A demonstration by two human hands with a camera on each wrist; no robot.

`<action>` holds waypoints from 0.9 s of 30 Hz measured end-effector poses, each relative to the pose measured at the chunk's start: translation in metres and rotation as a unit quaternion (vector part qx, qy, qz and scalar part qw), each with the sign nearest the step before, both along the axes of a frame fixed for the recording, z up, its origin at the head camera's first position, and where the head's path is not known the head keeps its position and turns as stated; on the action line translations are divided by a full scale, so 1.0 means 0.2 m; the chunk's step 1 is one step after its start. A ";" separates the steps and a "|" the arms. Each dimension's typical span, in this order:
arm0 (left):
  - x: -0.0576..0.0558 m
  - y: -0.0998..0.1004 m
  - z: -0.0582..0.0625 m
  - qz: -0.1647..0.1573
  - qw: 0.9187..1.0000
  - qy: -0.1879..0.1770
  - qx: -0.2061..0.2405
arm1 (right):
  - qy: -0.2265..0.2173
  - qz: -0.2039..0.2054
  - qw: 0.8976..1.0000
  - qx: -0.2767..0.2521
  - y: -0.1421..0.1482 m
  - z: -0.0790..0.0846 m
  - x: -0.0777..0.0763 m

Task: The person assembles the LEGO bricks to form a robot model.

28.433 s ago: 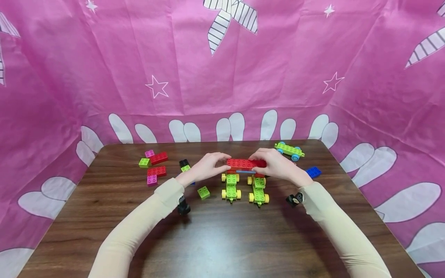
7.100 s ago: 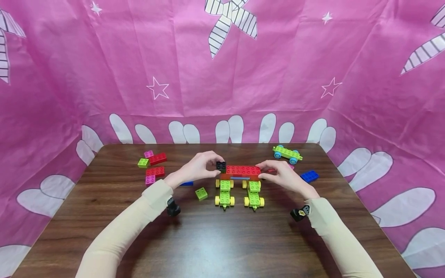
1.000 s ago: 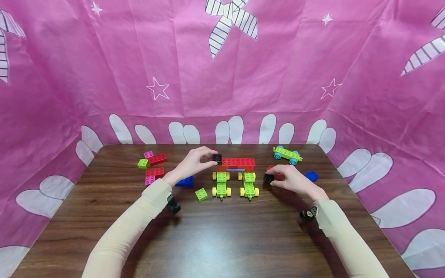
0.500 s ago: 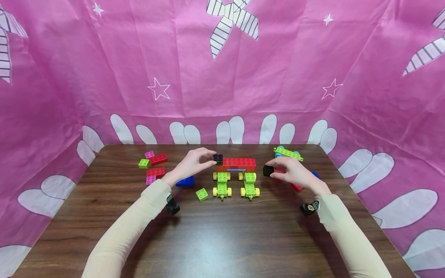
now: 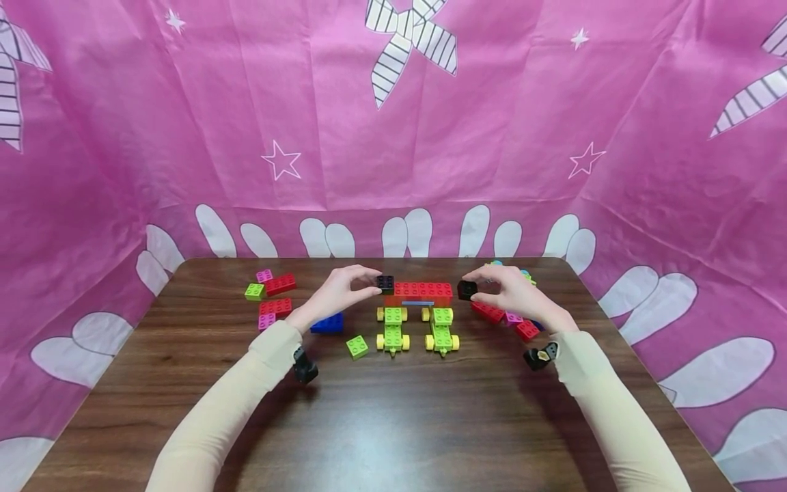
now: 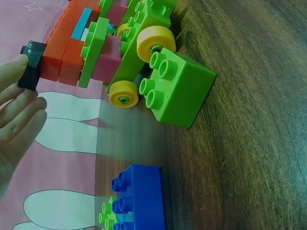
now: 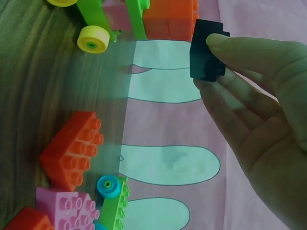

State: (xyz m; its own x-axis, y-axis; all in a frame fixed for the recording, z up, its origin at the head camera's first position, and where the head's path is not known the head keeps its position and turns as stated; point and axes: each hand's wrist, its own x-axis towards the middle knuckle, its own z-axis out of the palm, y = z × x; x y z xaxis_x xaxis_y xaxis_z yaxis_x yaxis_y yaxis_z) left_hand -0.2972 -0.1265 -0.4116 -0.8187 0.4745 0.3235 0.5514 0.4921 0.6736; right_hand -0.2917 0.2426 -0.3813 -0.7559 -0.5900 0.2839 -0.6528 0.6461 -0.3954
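Note:
Two green wheeled bases (image 5: 392, 335) with yellow wheels stand side by side, carrying a bridge of red bricks (image 5: 422, 292) with a light-blue strip on its front. My left hand (image 5: 335, 295) pinches a black brick (image 6: 32, 64) at the bridge's left end; thumb and fingers are on its sides. Whether it is joined there I cannot tell. Just beyond the bridge's right end, my right hand (image 5: 515, 294) holds a second black brick (image 7: 206, 50) between thumb and fingers, off the table. In the right wrist view a narrow gap separates this brick from the red ones.
A loose green brick (image 5: 356, 346) and a blue brick (image 5: 328, 323) lie left of the bases. Red, pink and green bricks (image 5: 274, 307) sit farther left. Under the right hand are red bricks (image 5: 488, 312) and a pink one (image 5: 513, 318). A blue-wheeled green base (image 7: 115, 203) stands behind.
Over the last second my right hand has lifted the second black brick and carried it left toward the bridge's right end. My left hand has stayed at the left end.

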 end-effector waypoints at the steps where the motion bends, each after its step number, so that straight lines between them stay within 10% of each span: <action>1: 0.00 0.00 0.00 0.001 1.000 0.000 0.000 | 0.000 0.000 1.000 -0.001 -0.01 0.00 0.00; 27: 0.00 0.00 -0.01 0.004 1.000 -0.004 0.003 | -0.029 -0.002 1.000 0.008 -0.08 0.03 -0.06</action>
State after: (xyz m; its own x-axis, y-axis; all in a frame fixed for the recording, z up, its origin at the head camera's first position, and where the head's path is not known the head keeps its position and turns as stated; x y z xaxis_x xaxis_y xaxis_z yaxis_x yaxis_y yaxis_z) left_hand -0.2966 -0.1266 -0.4129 -0.8253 0.4651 0.3204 0.5420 0.4926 0.6809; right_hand -0.3028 0.2260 -0.3754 -0.7728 -0.5910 0.2311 -0.6270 0.6549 -0.4218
